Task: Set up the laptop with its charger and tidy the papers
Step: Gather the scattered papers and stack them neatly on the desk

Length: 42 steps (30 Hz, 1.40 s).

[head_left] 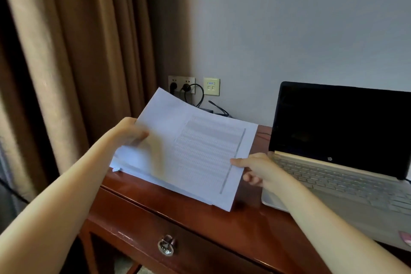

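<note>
left: curtain (77, 62) hangs close beside the surface (244, 224) | centre-left: papers (189, 151) held tilted over it, hiding the back corner | behind: wall socket (181, 84), plugs and looped cables (200, 95) against the wall | right: open laptop (333, 173), screen upright | papers-to-laptop gap: narrow, filled by right grip (258, 169) | front: bare strip along the near edge, open

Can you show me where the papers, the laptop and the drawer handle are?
papers (200, 151), head view, on the printed top sheet.
laptop (340, 122), head view, on its dark screen.
drawer handle (166, 247), head view, on its metal ring.
</note>
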Tool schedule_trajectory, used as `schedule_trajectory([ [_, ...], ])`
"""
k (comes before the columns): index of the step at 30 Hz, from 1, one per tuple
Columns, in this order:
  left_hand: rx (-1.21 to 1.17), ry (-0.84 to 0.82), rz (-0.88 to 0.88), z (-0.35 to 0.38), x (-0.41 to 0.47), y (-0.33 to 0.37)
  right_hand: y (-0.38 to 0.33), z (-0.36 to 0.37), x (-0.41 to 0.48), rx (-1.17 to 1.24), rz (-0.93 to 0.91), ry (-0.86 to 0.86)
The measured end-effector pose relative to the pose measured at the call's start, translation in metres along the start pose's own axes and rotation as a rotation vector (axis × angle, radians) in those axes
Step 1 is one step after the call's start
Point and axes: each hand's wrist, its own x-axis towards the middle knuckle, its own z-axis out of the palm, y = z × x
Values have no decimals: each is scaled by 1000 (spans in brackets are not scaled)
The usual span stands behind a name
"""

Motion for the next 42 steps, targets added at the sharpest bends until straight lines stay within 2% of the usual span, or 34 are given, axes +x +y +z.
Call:
schedule_trajectory([
  [7,100,108,-16,4,17,-26,3,28,16,106,49,-9],
  [10,150,164,13,11,20,-38,9,35,22,75,70,14],
  [18,231,228,-17,28,26,-54,11,41,27,-236,-20,134],
  [21,271,239,-23,31,23,-57,14,42,28,-525,-122,186],
  [24,311,187,-34,37,24,-59,15,47,22,-970,-244,244],
  [26,323,150,-52,38,22,-58,15,50,20,-1100,-308,249],
  [33,461,88,15,39,14,-38,10,41,16,-1184,-330,216],
  [42,534,65,295,57,-3,44,-7,5,6,-1264,-348,287],
])
